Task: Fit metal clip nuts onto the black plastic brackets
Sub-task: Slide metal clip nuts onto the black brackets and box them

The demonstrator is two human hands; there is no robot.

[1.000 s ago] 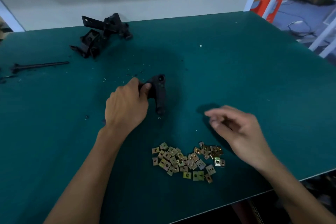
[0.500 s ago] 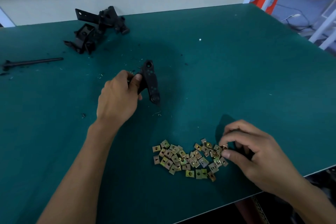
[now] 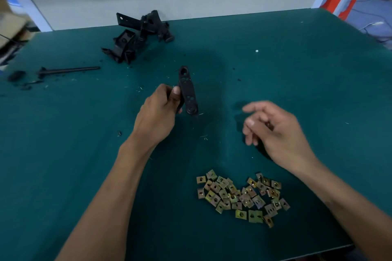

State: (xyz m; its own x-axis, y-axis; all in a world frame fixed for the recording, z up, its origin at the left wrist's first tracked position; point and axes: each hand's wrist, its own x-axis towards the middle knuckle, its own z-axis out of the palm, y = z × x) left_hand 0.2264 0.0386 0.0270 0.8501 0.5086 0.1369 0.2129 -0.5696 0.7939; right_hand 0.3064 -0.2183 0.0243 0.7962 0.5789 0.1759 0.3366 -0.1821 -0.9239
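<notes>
- Left hand (image 3: 156,116) grip: thumb and curled fingers pinch the black bracket (image 3: 187,91) at its left edge, lifted off the table (image 3: 297,74), long arm pointing away.
- Right hand (image 3: 275,131): fingers loosely curled; can't tell if a clip nut is between them.
- Bracket looks stiff, light; edge hold leaves the holed face free.
- Clip nuts (image 3: 239,195) in a loose pile near the table's front edge: small, thin, springy metal, probably slippery. Pinch one by its flat sides.
- Spare brackets (image 3: 137,36) far left.
</notes>
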